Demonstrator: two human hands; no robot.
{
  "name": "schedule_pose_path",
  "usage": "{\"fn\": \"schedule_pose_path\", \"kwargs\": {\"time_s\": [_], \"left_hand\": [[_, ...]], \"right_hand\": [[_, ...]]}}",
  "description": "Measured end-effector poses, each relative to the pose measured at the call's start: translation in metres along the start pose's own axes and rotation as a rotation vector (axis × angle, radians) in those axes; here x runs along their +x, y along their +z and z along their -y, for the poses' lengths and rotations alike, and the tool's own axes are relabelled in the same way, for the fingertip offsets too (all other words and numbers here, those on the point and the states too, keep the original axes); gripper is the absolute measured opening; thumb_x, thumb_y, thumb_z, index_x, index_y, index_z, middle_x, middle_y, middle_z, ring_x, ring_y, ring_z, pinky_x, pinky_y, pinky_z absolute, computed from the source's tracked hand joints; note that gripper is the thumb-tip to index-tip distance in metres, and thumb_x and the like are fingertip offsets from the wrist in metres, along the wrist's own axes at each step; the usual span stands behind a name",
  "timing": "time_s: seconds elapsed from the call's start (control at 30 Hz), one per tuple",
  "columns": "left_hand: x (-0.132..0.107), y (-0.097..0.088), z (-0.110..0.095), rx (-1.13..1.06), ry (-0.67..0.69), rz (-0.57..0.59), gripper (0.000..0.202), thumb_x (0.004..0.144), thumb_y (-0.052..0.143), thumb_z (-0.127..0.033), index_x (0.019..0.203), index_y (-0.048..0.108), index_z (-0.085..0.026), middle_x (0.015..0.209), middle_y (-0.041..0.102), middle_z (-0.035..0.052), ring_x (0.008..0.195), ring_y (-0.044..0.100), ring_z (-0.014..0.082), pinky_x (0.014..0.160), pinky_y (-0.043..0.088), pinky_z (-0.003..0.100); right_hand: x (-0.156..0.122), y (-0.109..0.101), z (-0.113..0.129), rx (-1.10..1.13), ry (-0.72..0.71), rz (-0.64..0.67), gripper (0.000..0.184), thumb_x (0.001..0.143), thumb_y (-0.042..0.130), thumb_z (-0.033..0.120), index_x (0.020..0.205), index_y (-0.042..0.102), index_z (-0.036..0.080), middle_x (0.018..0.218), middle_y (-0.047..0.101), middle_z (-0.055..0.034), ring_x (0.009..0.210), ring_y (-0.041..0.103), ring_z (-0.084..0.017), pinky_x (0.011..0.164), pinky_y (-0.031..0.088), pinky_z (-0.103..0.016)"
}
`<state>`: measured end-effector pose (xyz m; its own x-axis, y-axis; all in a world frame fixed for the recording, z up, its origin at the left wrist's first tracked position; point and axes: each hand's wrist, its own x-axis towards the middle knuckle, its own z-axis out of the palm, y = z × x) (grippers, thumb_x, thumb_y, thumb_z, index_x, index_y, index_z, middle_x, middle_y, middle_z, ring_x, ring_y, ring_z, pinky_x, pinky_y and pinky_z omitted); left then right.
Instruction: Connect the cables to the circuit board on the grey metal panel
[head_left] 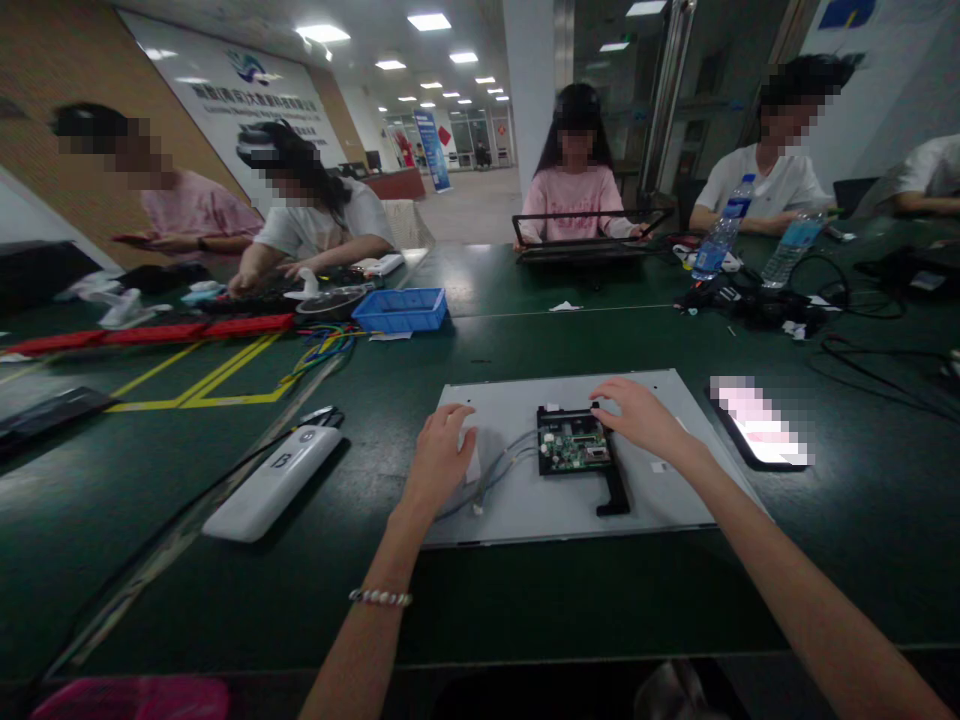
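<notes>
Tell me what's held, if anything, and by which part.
Left hand: nothing visibly held, open at the grey panel. Right hand: at the upper-right corner of the black bracket; grip or touch, can't tell.

We see white power bank (276,487) left, phone (761,425) right, blue bin (403,319) farther back, water bottles (721,240) back right.
</notes>
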<state>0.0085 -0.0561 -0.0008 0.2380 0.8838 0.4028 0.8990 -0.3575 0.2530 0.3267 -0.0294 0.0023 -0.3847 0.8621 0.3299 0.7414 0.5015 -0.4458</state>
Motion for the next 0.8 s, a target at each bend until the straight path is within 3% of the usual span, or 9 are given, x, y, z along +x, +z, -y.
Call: {"fn": "schedule_pose_path", "kwargs": {"time_s": [0.17, 0.4, 0.67, 0.8], "left_hand": [[-0.001, 0.002, 0.0, 0.033, 0.029, -0.006, 0.025, 0.087, 0.045, -0.018, 0.111, 0.052, -0.02, 0.115, 0.051, 0.0075, 0.109, 0.048, 0.0231, 0.097, 0.037, 0.042], [-0.003, 0.002, -0.001, 0.048, 0.03, -0.004, 0.026, 0.087, 0.044, -0.016, 0.112, 0.052, -0.02, 0.117, 0.051, 0.0075, 0.111, 0.047, 0.0233, 0.097, 0.037, 0.043], [-0.002, 0.003, -0.002, 0.063, 0.042, 0.016, 0.026, 0.087, 0.044, -0.018, 0.112, 0.051, -0.02, 0.118, 0.051, 0.0079, 0.112, 0.047, 0.0231, 0.096, 0.037, 0.042], [-0.002, 0.005, -0.001, 0.074, 0.047, 0.036, 0.027, 0.088, 0.044, -0.019, 0.114, 0.051, -0.019, 0.118, 0.052, 0.0084, 0.111, 0.047, 0.0231, 0.097, 0.036, 0.042]], "right_hand": [[0.027, 0.016, 0.03, -0.08, -0.04, 0.152, 0.025, 0.087, 0.054, 0.031, 0.107, 0.059, 0.018, 0.111, 0.059, -0.0088, 0.097, 0.057, -0.02, 0.084, 0.047, -0.036], [0.034, 0.026, 0.04, -0.131, 0.007, 0.134, 0.033, 0.088, 0.053, 0.033, 0.117, 0.052, 0.016, 0.117, 0.054, -0.0084, 0.097, 0.057, -0.02, 0.081, 0.049, -0.041], [0.018, -0.005, -0.003, -0.322, 0.073, -0.003, 0.024, 0.091, 0.044, 0.023, 0.099, 0.066, 0.018, 0.101, 0.065, -0.0093, 0.096, 0.058, -0.022, 0.082, 0.045, -0.033], [-0.005, -0.009, -0.029, -0.367, 0.077, 0.066, 0.027, 0.088, 0.043, 0.016, 0.101, 0.067, 0.019, 0.102, 0.066, -0.0092, 0.099, 0.058, -0.022, 0.086, 0.043, -0.033]]}}
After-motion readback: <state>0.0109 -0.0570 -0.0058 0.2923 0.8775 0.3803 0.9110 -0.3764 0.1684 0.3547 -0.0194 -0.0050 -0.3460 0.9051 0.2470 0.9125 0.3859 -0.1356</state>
